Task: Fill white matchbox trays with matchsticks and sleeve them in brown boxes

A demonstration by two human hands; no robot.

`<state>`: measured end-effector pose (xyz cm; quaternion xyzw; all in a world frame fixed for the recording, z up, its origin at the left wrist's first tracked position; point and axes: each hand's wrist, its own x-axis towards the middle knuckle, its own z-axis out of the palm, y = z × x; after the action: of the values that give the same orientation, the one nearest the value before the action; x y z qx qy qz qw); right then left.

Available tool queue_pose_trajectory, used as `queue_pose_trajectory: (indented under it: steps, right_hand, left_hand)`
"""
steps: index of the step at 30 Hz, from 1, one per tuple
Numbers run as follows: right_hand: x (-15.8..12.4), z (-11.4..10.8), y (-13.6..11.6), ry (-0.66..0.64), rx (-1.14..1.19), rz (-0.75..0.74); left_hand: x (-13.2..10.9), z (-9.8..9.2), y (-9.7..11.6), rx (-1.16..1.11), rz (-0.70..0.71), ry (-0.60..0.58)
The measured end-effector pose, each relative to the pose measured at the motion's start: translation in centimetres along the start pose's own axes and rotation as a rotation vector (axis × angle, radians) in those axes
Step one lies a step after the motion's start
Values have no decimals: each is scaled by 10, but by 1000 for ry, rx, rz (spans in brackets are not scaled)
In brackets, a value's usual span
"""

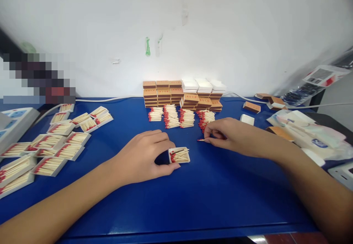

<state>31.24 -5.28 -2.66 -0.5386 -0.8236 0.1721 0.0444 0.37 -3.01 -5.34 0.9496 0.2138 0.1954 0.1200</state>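
Note:
My left hand (147,155) is closed on the left end of a small white matchbox tray (179,160), thumb at its near side and fingers at its far side. Red-tipped matches lie in that tray, some at a slant. To the right, my right hand (224,135) pinches a match (201,140) low over the blue table, its red head pointing left. Just behind those fingertips is a loose pile of matches (207,116), partly covered by the hand. More match piles (171,117) lie in a row to its left.
Stacked brown matchboxes (162,94) and white trays (203,85) stand against the wall. Several filled trays (51,166) cover the left side. At right lie an empty-looking tray (247,119), loose boxes (252,107) and a wipes packet (317,137). A white cable (110,99) runs along the back.

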Motion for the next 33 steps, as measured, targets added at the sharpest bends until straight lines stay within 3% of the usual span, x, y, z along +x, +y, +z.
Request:
queue_pose_trajectory:
  steps: [6, 10, 13, 16, 17, 21, 24, 33]
  right_hand:
    - [-3, 11, -42, 124, 4, -115]
    - [-4, 18, -66, 121, 9, -174]
    - [-5, 9, -52, 220, -8, -126]
    - [-7, -8, -15, 408, -58, -52]
    - [-8, -13, -3, 406, -78, -38]
    - [-6, -19, 26, 177, -86, -29]
    - [-1, -13, 26, 94, -56, -33]
    - [3, -3, 21, 51, -52, -18]
  left_hand:
    - [3, 1, 2, -4, -9, -5]
    - [3, 2, 3, -10, -10, -2]
    - [2, 2, 2, -9, -6, 8]
    - [0, 1, 0, 0, 1, 10]
    - [0, 1, 0, 0, 1, 12]
    - [0, 1, -1, -2, 1, 16]
    - [0, 1, 0, -2, 4, 13]
    - [0, 1, -1, 3, 10, 22]
